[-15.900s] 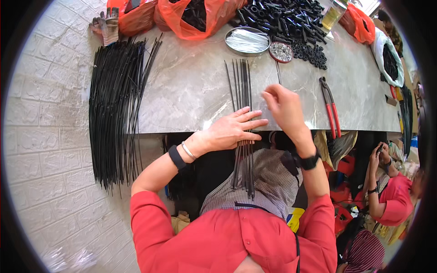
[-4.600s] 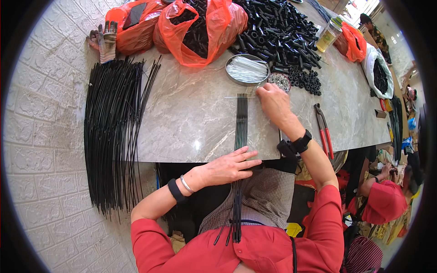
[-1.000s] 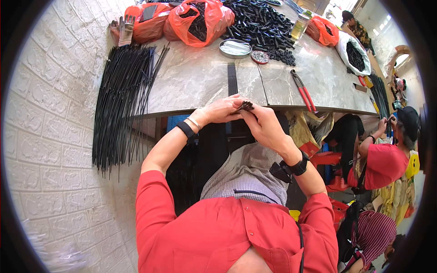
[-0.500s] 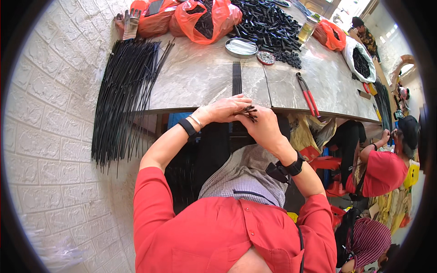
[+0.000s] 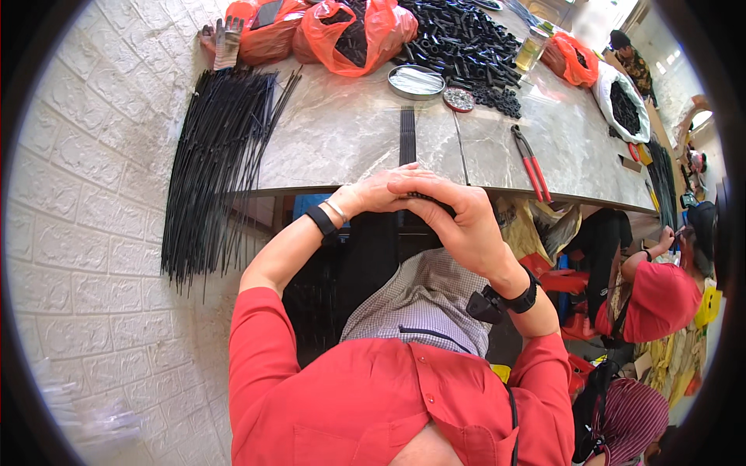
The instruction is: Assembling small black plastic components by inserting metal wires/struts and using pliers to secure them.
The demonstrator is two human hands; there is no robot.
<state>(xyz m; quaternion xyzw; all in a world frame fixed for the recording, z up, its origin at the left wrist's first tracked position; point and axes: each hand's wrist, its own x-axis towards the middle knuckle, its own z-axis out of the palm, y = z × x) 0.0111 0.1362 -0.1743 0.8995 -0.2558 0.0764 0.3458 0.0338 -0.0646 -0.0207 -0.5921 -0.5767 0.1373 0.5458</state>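
A flat row of thin black rods runs from the table top back over its front edge into my hands. My left hand is closed over the near part of the rods. My right hand curves round their near ends, its fingers overlapping the left hand and its thumb below. A dark row of rod ends shows between the right fingers and thumb; the rest is hidden. To the left, a large heap of similar long black rods hangs over the table edge.
On the grey table are red-handled pliers, a tin of white sticks, a small round tub and a pile of black tubular parts. Red bags stand behind. A co-worker in red sits at right.
My right hand has shifted and now wraps over the rod ends, its fingers lying across the left hand. The ends were fanned out before and now sit in a more even row.
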